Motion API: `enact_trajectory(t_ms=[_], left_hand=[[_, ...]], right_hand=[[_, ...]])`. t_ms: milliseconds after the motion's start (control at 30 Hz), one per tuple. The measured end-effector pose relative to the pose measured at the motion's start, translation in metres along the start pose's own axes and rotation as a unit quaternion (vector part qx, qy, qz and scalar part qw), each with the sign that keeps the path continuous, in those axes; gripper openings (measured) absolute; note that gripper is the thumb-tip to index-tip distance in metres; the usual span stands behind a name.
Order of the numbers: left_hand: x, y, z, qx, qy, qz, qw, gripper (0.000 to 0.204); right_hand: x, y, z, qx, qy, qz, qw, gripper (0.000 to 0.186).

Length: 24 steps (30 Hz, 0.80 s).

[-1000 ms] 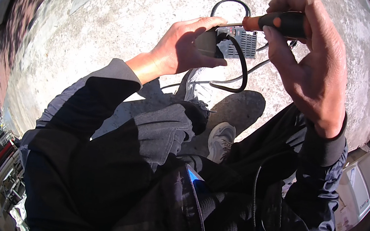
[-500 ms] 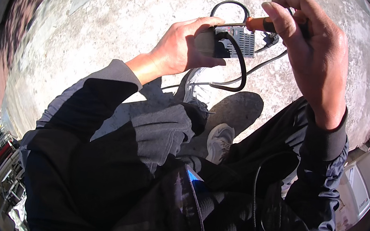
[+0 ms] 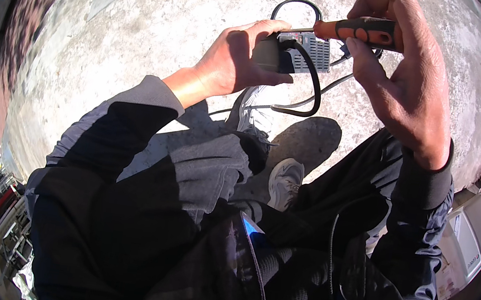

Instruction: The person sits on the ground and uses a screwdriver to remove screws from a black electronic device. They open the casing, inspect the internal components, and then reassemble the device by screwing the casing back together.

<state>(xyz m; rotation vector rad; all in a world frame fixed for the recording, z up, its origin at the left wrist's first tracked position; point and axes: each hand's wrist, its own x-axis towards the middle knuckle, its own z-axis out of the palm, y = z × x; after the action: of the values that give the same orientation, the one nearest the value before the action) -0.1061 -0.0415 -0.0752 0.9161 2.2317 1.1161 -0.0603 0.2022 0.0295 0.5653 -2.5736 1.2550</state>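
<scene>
Cable (image 3: 319, 96) across grey slotted box (image 3: 321, 52), left fingers (image 3: 268, 79) round it, right fingers (image 3: 364, 63) round screwdriver (image 3: 353, 29), shoes (image 3: 287, 180) near

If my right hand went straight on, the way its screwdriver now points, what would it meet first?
Led by the screwdriver, it would probably meet the left hand or the box held there; depth is unclear.

The dark sleeves (image 3: 89, 124) end in wide cuffs (image 3: 153, 96).
</scene>
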Motion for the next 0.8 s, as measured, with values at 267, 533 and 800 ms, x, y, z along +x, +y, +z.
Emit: enact_trajectory(t_ms=[267,533,800], left_hand=[[-0.001,-0.01,0.003,-0.019,0.03,0.066,0.997,0.084],[0.001,-0.012,0.006,-0.03,0.033,0.066,0.997,0.084],[0.001,-0.01,0.003,-0.027,0.021,0.073,0.997,0.085]], right_hand=[[-0.012,-0.012,-0.01,0.009,-0.014,0.057,0.998,0.059],[-0.019,-0.001,-0.003,0.06,0.041,0.156,0.985,0.069],[-0.024,0.007,-0.003,0.056,0.062,0.135,0.987,0.074]])
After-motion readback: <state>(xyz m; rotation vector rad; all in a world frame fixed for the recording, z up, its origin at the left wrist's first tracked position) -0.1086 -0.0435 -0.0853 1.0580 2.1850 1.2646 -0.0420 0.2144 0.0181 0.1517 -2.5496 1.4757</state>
